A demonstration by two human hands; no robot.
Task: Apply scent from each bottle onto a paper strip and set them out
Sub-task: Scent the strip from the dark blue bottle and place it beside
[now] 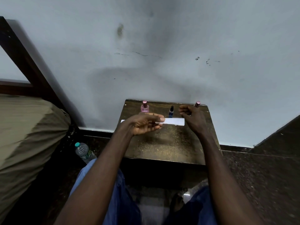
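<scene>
In front of the blue bottle (171, 110), the left hand (146, 124) pinches the paper strip (174, 121) above the tabletop (170, 143), while right of that bottle the right hand (192, 117) curls, holding nothing.

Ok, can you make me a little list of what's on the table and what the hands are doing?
table: small dark wooden table
bottles: pink bottle, small dark blue bottle, pink-capped bottle partly hidden behind the right hand
paper strip: long, white
left hand: fingers pinch the paper strip
right hand: fingers curled, nothing seen in it
floor: plastic water bottle beside the bed
</scene>
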